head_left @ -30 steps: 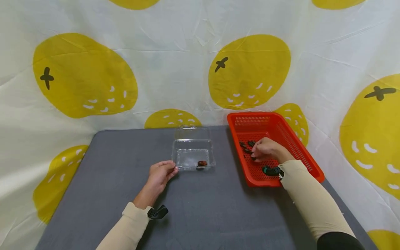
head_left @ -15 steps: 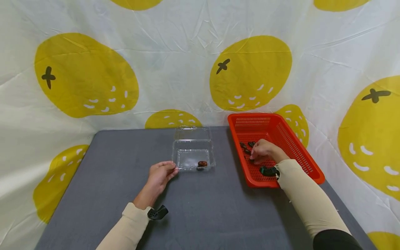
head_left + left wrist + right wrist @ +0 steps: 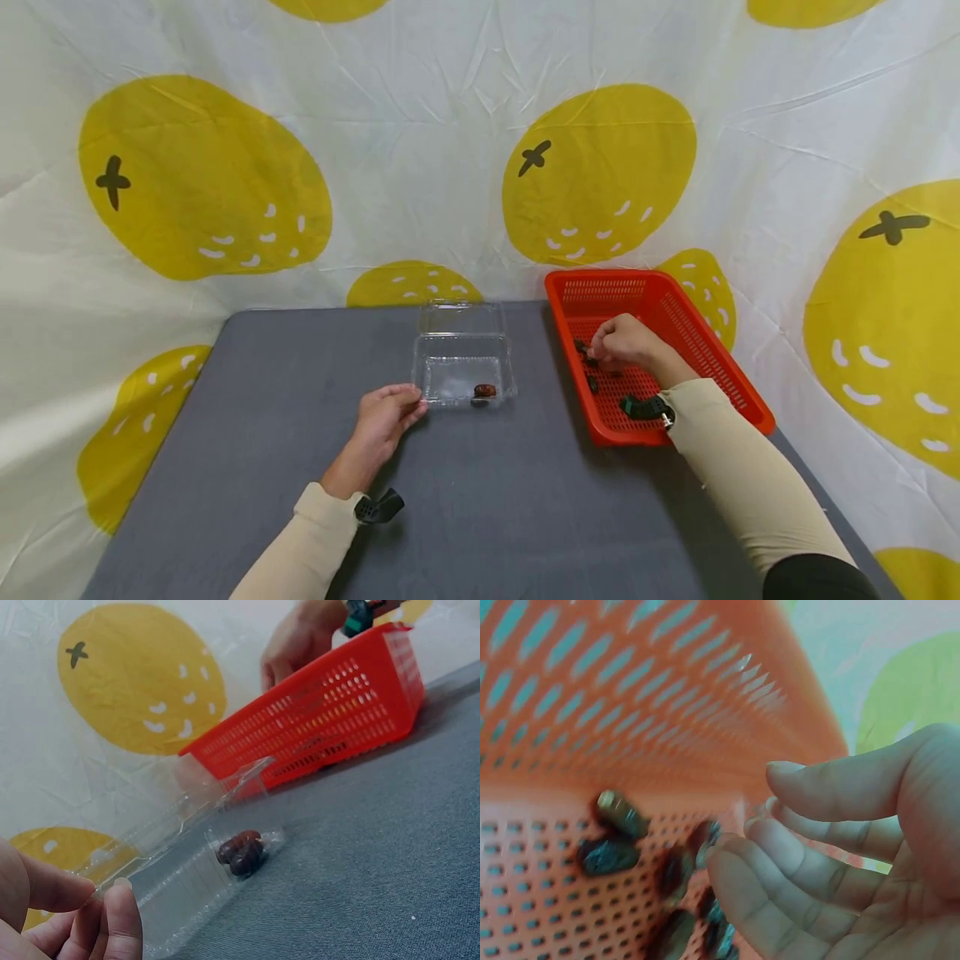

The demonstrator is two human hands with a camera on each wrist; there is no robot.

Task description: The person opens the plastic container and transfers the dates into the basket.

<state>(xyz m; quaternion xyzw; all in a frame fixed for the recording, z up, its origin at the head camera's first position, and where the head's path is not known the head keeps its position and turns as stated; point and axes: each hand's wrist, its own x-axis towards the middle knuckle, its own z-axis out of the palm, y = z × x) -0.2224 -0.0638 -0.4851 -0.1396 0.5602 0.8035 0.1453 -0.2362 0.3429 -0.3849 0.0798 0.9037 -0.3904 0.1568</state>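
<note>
My left hand (image 3: pixel 386 421) pinches the near left rim of a clear plastic clamshell box (image 3: pixel 450 379), whose lid (image 3: pixel 461 318) stands raised at the back. Brown wrinkled dates (image 3: pixel 241 853) lie together in the box's near right corner. Inside the red plastic basket (image 3: pixel 723 367), my right hand (image 3: pixel 628 343) hovers close over several loose dates (image 3: pixel 619 814). Its fingers are loosely bent, and the thumb stands apart from them with nothing seen between. From the right wrist, the fingertips overlap a glossy date (image 3: pixel 703 838); the hand hides part of the pile in the head view.
Both box and basket stand on a grey cloth-covered table (image 3: pixel 480 517), the basket to the right. A white curtain (image 3: pixel 420 167) printed with yellow fruit hangs right behind the table. The basket's slotted walls (image 3: pixel 322 701) rise around the right hand.
My right hand has moved slightly left and toward the back inside the basket, uncovering a date near the basket's left wall. The left hand and the box stay in place.
</note>
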